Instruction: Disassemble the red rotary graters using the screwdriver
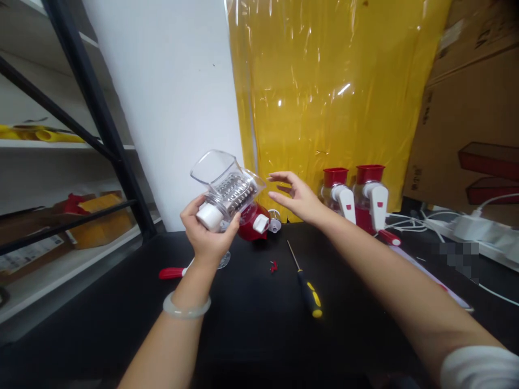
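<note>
My left hand [208, 232] grips a clear plastic grater housing [214, 167], tilted, with a metal grating drum [237, 192] inside and a white round end by my palm. To its right my right hand [298, 197] hovers with fingers spread, apart from the housing and holding nothing. Behind and below the housing stands a red grater base [254, 220] with a white fitting. Another grating drum [274, 220] lies beside that base. On the black table a screwdriver [308, 292] with a black and yellow handle lies near small red pieces [274, 266].
Two red and white rotary graters [371, 200] stand at the back right, near white cables and a power strip [478, 232]. A red handle [172, 273] lies at left, partly hidden by my wrist. Shelving with a black frame [101, 129] borders the left; a large cardboard box [466, 119] stands right.
</note>
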{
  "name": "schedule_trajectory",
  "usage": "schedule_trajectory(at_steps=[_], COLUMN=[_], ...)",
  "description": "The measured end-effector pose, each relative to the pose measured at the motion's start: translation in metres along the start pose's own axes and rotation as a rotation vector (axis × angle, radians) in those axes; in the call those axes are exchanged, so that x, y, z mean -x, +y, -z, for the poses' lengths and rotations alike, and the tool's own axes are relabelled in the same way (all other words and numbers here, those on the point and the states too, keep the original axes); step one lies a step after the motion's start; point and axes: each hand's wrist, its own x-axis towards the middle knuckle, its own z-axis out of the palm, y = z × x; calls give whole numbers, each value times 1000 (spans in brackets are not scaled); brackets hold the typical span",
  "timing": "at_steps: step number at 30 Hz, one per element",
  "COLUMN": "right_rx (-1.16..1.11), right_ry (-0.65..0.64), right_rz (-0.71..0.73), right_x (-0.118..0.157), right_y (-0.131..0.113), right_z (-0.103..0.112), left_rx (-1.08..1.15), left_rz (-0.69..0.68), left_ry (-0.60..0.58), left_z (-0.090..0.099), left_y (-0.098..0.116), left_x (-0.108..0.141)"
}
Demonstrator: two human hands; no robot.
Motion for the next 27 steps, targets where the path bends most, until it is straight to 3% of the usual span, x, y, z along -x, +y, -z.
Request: schedule_trajectory(at_steps=[5, 12, 18, 23, 27], right_rx=[-199, -412, -344, -254, -235], right_ry=[-114, -269, -260, -235, -167], right_rz=[-83, -261, -246, -256, -265], right_x=[1, 2, 1, 9, 23], right_y=[0, 3, 0, -18, -34], right_z=[-9, -2, 3, 3, -2], left_rx=[45, 120, 121, 51, 114], left_rz=[-9, 1, 108, 217, 285], left_ry=[-105, -186, -267, -347, -323], left_z=[-6, -13, -11, -7, -9], left_y=[0, -5, -5, 5, 9], left_x=[13, 23, 21, 19, 13])
